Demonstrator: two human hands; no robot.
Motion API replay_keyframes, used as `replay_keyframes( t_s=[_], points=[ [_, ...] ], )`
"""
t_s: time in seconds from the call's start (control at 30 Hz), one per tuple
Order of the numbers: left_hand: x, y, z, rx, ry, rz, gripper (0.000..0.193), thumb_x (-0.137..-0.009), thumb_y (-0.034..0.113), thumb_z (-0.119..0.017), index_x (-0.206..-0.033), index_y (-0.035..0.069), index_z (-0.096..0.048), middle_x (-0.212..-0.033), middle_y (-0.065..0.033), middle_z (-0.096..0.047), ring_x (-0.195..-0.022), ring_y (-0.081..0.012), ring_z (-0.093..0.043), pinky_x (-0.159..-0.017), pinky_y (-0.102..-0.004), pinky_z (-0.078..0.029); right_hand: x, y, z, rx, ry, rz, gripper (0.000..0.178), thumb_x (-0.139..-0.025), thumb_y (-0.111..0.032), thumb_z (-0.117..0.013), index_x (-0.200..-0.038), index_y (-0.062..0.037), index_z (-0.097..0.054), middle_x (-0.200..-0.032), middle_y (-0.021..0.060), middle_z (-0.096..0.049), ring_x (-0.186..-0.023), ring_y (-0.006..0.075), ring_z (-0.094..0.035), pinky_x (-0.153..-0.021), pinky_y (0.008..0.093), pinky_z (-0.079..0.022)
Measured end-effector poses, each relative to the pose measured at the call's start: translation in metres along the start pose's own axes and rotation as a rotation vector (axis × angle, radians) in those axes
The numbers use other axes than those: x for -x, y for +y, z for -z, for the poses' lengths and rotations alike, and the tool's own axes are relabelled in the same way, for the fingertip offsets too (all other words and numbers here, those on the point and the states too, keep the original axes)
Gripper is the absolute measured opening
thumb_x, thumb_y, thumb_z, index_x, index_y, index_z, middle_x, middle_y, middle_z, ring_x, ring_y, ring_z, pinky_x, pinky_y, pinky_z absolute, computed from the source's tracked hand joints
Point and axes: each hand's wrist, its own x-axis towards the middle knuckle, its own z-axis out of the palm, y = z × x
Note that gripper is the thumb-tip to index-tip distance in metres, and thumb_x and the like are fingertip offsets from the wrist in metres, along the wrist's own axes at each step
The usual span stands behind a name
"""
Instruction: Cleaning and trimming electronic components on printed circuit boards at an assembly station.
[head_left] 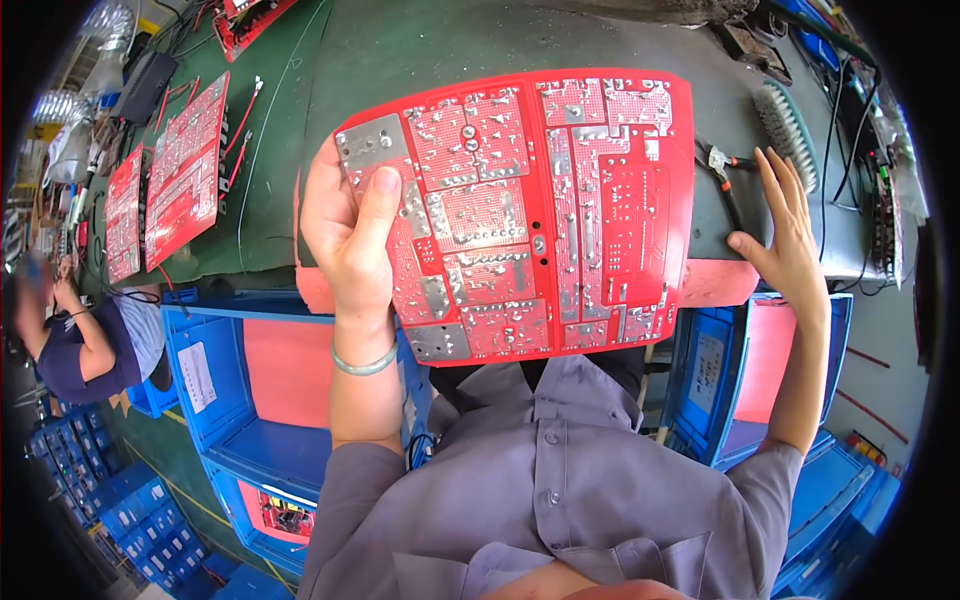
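Note:
A large red circuit board (540,225) is held up over the table's near edge, its soldered side facing me. My left hand (350,220) grips its left edge, the thumb pressed on the soldered face and the fingers hidden behind. My right hand (785,230) is off the board to the right, fingers stretched out and holding nothing. Beside it on the table lie cutting pliers (733,190) with orange and black handles. A green brush (787,130) with pale bristles is just beyond those fingertips.
More red circuit boards (190,170) with red wires lie at the left of the green table (420,45). Blue crates (210,390) stand below the table edge on the left, and another blue crate (705,370) on the right. A co-worker (95,340) is at the far left.

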Motion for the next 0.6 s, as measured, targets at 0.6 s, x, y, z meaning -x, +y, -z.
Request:
replay_keyframes(
  t_s=[0.6],
  points=[
    [0.002,-0.002,0.004,0.069,0.010,0.018,0.038,-0.087,0.003,-0.055,-0.120,-0.008,-0.041,-0.104,-0.0120,-0.060,-0.093,-0.0133,-0.058,-0.082,-0.0261,-0.045,-0.024,-0.074,0.058,0.095,0.314,0.186,0.049,-0.064,0.006,-0.067,-0.110,-0.0065,-0.059,-0.100,0.0114,-0.054,-0.090,0.0263,-0.056,-0.076,0.0349,-0.047]
  ],
)
